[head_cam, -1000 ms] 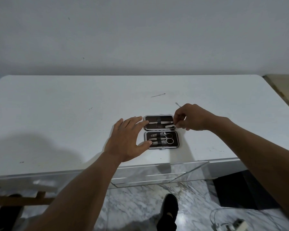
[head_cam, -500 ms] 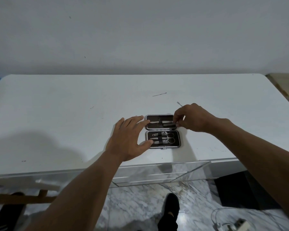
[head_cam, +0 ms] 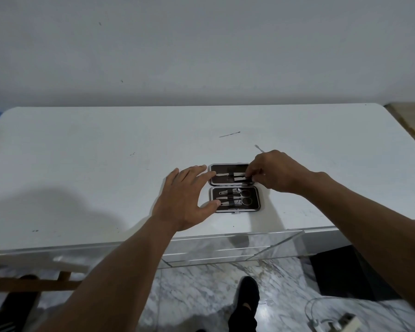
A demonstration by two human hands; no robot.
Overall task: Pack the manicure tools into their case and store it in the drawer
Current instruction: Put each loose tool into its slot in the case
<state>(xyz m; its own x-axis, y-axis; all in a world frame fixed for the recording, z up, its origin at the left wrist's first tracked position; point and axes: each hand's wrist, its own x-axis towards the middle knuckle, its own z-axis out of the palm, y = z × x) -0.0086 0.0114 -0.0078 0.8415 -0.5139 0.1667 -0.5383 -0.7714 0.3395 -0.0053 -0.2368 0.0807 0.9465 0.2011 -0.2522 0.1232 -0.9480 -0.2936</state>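
Observation:
A small dark manicure case [head_cam: 256,204] lies open on the white table [head_cam: 82,168] near its front edge. Its near half holds scissors and clippers under straps. Its far half holds two slim metal tools [head_cam: 230,174]. My left hand [head_cam: 187,200] has straight fingers resting against the case's left side. My right hand [head_cam: 273,172] pinches the right end of a slim tool in the far half. Two thin loose tools lie farther back: one [head_cam: 229,134] alone, one [head_cam: 258,148] partly hidden behind my right hand.
A clear acrylic drawer unit [head_cam: 225,248] stands out from under the table's front edge. Below are a marble floor, my dark shoe [head_cam: 246,298] and a cable with a plug [head_cam: 333,324] at bottom right. A wooden bar [head_cam: 34,283] runs at the lower left.
My right hand has moved slightly left and down onto the far half's right end. The left hand has stayed against the case.

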